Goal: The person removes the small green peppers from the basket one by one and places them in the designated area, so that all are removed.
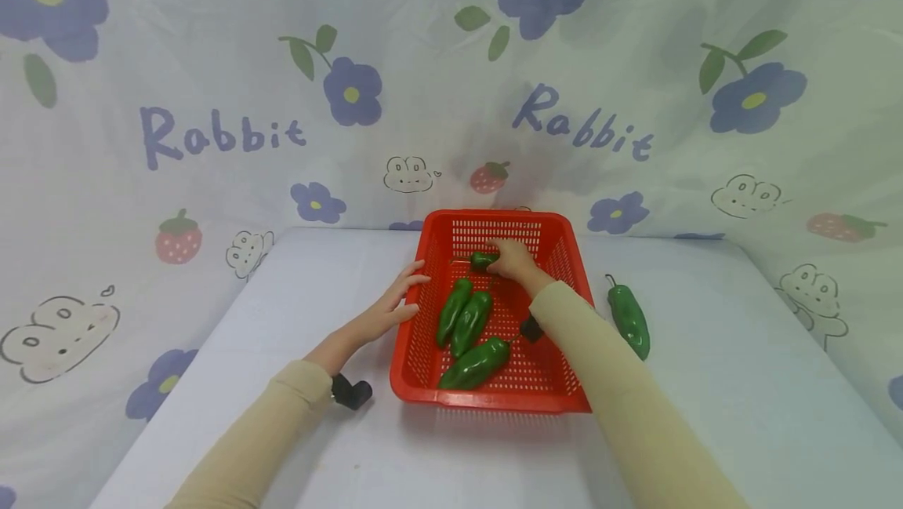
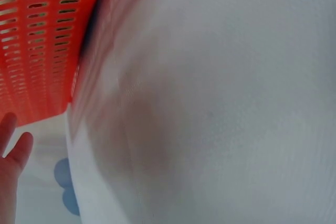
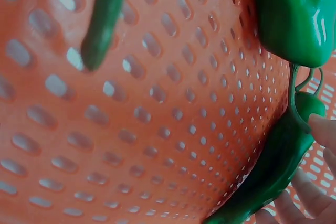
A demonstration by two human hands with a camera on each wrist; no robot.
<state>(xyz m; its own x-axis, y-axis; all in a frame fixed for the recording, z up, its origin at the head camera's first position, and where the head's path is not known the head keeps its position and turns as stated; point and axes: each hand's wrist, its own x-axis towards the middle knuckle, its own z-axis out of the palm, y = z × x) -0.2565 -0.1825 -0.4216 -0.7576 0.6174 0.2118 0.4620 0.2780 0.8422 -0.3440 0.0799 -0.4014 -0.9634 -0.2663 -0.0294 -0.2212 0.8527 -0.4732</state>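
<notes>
A red perforated plastic basket (image 1: 495, 399) stands on the white table. My right hand (image 1: 513, 259) reaches into its far end and grips a green pepper (image 1: 483, 261). In the right wrist view, the fingertips (image 3: 307, 190) lie along this pepper's side, near its stem. Three other green peppers lie in the basket: a slim one (image 1: 454, 311), one beside it (image 1: 471, 324) and one near the front wall (image 1: 476, 365). My left hand (image 1: 384, 309) is at the basket's left rim with its fingers extended, holding nothing.
Another green pepper (image 1: 629, 321) lies on the table to the right of the basket, close to my right sleeve (image 1: 600, 352). A patterned cloth (image 1: 451, 101) with flowers and rabbits hangs behind the table (image 1: 331, 274) and at its sides.
</notes>
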